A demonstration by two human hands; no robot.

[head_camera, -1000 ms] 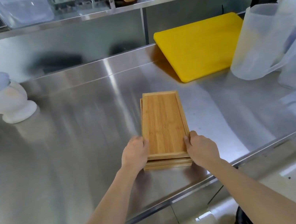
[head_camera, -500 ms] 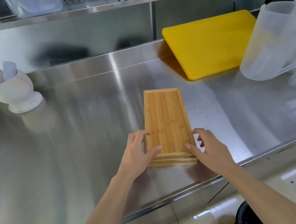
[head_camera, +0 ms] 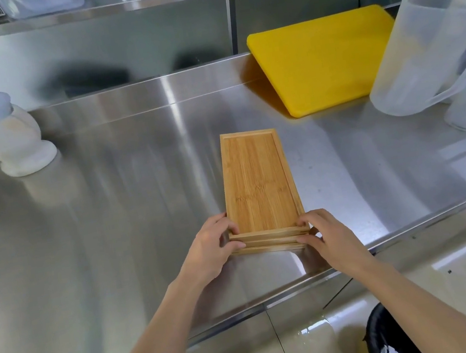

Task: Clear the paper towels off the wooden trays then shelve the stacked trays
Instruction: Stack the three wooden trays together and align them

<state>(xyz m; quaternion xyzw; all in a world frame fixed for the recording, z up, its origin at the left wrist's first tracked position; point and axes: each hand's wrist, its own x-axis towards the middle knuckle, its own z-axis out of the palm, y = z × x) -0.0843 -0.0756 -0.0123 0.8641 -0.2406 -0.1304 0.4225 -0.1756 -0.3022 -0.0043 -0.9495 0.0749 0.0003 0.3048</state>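
A stack of wooden trays (head_camera: 258, 181) lies lengthwise on the steel counter (head_camera: 112, 224), its near end close to the front edge. The top tray is bare; no paper towel shows on it. My left hand (head_camera: 215, 248) grips the stack's near left corner, fingers on the tray edges. At the near right corner my right hand (head_camera: 328, 237) pinches the stacked edges the same way. A steel shelf (head_camera: 139, 0) runs above the counter's back wall, with wooden boards and clear containers on it.
A yellow cutting board (head_camera: 323, 60) leans at the back right. Translucent plastic pitchers (head_camera: 419, 57) stand at the far right. A white mortar (head_camera: 5, 140) sits at the left. A black bin (head_camera: 389, 337) stands on the floor below the counter edge.
The hands were on the stack's sides, opened briefly with fingers spread, and now close on the near corners. The trays are squared into a neater stack.
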